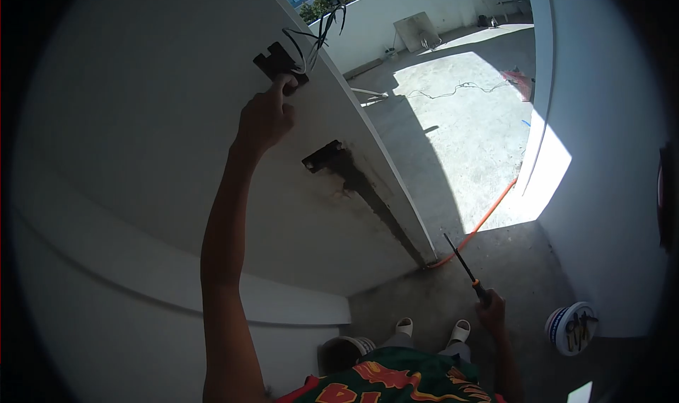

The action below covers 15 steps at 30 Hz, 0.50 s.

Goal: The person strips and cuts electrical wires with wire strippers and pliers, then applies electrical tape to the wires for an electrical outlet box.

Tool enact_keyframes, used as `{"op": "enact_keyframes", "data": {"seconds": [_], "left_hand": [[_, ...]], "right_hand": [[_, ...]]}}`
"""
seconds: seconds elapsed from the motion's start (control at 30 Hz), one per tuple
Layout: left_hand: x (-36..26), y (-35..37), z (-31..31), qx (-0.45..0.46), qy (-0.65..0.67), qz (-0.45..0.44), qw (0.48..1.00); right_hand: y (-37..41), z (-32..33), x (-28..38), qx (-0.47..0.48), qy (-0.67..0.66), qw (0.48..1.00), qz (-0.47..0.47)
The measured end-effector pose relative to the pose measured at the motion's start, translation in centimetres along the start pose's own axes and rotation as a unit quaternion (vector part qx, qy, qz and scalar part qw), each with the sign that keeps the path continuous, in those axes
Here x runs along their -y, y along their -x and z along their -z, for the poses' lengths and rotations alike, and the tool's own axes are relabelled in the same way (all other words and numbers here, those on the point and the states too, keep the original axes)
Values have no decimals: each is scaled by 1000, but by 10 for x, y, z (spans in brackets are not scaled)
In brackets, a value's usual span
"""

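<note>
My left hand [266, 118] reaches up to the wall, its fingers bent at the lower edge of a dark wall box [277, 62]. Several loose wires [315, 45] stick out of that box. Whether the fingers grip anything there is too small to tell. Low at the right, my right hand [491, 309] is closed round the handle of a long thin screwdriver [463, 263], its shaft pointing up and to the left. A second dark box [323, 156] sits lower in the wall, with a dark filled channel [382, 212] running down from it.
An orange hose [489, 213] runs from the wall's foot through the doorway. A bucket with tools [573, 329] stands at the right, another bucket [344, 352] near my feet. Outside, a board [417, 32] leans on a low wall and a cable [463, 86] crosses the sunlit floor.
</note>
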<state>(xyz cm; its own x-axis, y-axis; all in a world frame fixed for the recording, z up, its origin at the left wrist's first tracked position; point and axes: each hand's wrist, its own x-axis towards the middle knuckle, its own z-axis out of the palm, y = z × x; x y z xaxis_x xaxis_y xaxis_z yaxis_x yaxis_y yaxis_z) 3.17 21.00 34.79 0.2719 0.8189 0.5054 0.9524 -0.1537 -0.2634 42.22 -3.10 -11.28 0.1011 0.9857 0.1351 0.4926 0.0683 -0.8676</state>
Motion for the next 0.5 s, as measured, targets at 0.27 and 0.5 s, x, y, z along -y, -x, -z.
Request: {"op": "enact_keyframes", "data": {"seconds": [0.27,0.5], "left_hand": [[-27,-44,35,292,-94,140,941],[-32,-44,53,308,-31,150,939]], "right_hand": [[9,26,-41,23,3,998,-62],[17,2,-37,73,-39,994,-72]]}}
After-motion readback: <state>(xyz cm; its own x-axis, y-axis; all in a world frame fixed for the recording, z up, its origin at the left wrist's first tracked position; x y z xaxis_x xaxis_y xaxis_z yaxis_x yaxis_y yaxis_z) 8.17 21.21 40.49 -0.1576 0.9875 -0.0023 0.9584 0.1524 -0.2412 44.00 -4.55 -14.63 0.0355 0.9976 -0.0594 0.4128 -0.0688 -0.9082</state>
